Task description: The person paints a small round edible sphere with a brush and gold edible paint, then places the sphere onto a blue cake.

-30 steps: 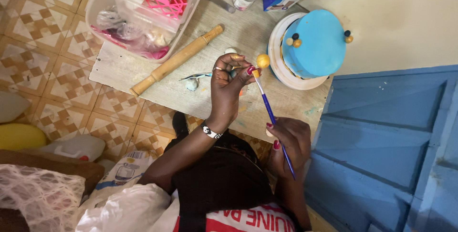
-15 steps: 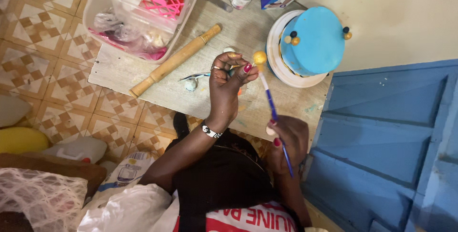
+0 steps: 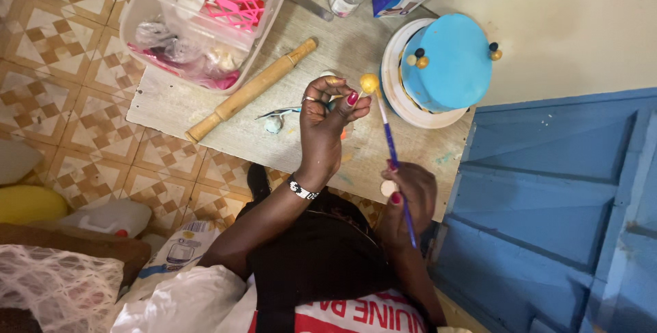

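Head view, looking down. The left hand pinches a small gold ball between its fingertips, above the wooden board and just beside the blue cake. The right hand grips a blue paintbrush; its long axis runs near-vertically in frame, tip pointing up at the ball and touching it. A wooden rolling pin lies diagonally nearby.

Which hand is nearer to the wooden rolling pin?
Left. The left hand is raised just right of the rolling pin, pinching a small yellow ball. The right hand sits lower, farther away, holding the blue paintbrush.
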